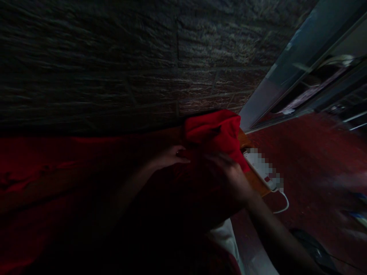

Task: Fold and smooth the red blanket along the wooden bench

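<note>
Red cloth point(212, 128) lies in a folded, rumpled heap at the right end of a wooden surface. My left hand point(172, 156) is at the cloth's left side, thumb and fingers closed round a dark red part of it. From the right, my right hand point(232, 172) reaches in with bent fingers against the same cloth, seemingly gripping it. Deep shadow covers its fingertips and the cloth between the hands.
More red fabric point(57, 152) stretches along the left. A stone-patterned wall point(143, 68) rises behind. Beside the cloth, a white power strip point(259, 164) with a cable rests at the wooden edge. A grey door frame point(266, 88) and red floor point(309, 160) are at right.
</note>
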`<state>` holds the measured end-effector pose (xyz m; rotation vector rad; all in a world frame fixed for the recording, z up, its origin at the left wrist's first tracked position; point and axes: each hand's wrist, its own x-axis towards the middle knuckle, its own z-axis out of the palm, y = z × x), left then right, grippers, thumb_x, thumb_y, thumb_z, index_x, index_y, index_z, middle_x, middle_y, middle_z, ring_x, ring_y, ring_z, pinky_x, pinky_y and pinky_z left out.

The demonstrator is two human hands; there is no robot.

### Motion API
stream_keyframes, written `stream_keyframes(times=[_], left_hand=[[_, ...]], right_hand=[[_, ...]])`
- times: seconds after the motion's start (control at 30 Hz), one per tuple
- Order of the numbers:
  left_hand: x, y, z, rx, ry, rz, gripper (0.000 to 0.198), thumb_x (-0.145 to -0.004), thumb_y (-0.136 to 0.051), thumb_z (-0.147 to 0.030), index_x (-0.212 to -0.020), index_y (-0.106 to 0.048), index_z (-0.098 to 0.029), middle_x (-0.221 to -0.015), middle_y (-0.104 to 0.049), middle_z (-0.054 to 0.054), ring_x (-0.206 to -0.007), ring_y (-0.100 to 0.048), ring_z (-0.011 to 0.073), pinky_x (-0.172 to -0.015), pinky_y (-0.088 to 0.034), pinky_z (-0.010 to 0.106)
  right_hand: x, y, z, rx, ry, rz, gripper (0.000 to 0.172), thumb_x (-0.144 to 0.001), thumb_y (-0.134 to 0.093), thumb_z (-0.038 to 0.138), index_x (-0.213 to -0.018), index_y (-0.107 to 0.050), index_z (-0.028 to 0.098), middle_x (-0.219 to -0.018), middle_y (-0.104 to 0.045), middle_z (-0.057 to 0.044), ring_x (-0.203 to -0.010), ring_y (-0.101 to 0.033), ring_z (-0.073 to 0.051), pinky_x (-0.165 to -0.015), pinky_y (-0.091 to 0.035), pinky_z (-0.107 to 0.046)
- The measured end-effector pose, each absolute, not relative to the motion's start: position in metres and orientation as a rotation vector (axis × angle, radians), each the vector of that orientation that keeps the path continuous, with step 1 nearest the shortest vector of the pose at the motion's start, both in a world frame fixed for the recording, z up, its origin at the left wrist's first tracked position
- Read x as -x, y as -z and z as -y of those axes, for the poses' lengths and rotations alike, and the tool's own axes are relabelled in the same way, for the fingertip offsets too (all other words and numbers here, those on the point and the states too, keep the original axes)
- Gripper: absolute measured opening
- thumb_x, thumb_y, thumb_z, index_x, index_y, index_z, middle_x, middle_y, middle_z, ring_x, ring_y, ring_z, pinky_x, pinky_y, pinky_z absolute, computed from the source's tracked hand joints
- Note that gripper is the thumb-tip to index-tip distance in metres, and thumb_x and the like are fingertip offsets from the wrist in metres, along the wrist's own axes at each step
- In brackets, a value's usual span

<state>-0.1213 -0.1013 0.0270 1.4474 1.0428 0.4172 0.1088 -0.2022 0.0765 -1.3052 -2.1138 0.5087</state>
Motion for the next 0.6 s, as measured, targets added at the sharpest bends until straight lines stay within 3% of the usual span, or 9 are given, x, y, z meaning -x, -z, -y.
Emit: stream_keyframes(times=[0.1, 0.23, 0.37, 0.6], left_hand=[[0.123, -0.027, 0.101, -1.449, -0.506, -1.154, 0.049, -0.058, -0.085, -0.041, -0.098, -0.07, -0.018, -0.098, -0.074, 0.007, -0.093, -0.068, 0.0254, -0.086, -0.05, 0.037], [0.126, -0.022, 0.097, -1.434, -0.551, -1.208, 0.042, -0.059, -0.084, -0.04, -0.092, -0.071, -0.018, -0.096, -0.074, 0.008, -0.093, -0.068, 0.0253, -0.086, -0.05, 0.038], [0.128, -0.02, 0.095, -1.424, -0.517, -1.19, 0.034, -0.063, -0.082, -0.038, -0.089, -0.073, -0.019, -0.093, -0.076, 0.008, -0.09, -0.069, 0.0249, -0.086, -0.051, 0.038], [0.135, -0.018, 0.094, -1.392, -0.497, -1.163, 0.042, -0.067, -0.079, -0.039, -0.103, -0.07, -0.02, -0.103, -0.075, 0.007, -0.098, -0.068, 0.0244, -0.087, -0.052, 0.037]], right_hand=[[-0.148, -0.073, 0.156, 1.419, -0.259, 2.028, 0.033, -0.094, -0.054, 0.032, -0.122, -0.066, 0.018, -0.119, -0.067, -0.012, -0.113, -0.061, -0.027, -0.101, -0.048, -0.045], [-0.178, -0.06, 0.106, 1.487, -0.188, 1.917, 0.039, -0.087, -0.062, 0.043, -0.116, -0.068, 0.017, -0.113, -0.069, -0.013, -0.103, -0.065, -0.026, -0.094, -0.051, -0.041], [-0.187, -0.044, 0.079, 1.533, -0.424, 1.762, 0.047, -0.082, -0.066, 0.054, -0.108, -0.071, 0.016, -0.1, -0.073, -0.011, -0.087, -0.068, -0.022, -0.083, -0.053, -0.036], [-0.19, -0.017, 0.076, 1.379, -0.632, 1.713, 0.039, -0.083, -0.066, 0.053, -0.1, -0.073, 0.019, -0.099, -0.074, -0.007, -0.089, -0.067, -0.02, -0.086, -0.051, -0.034]])
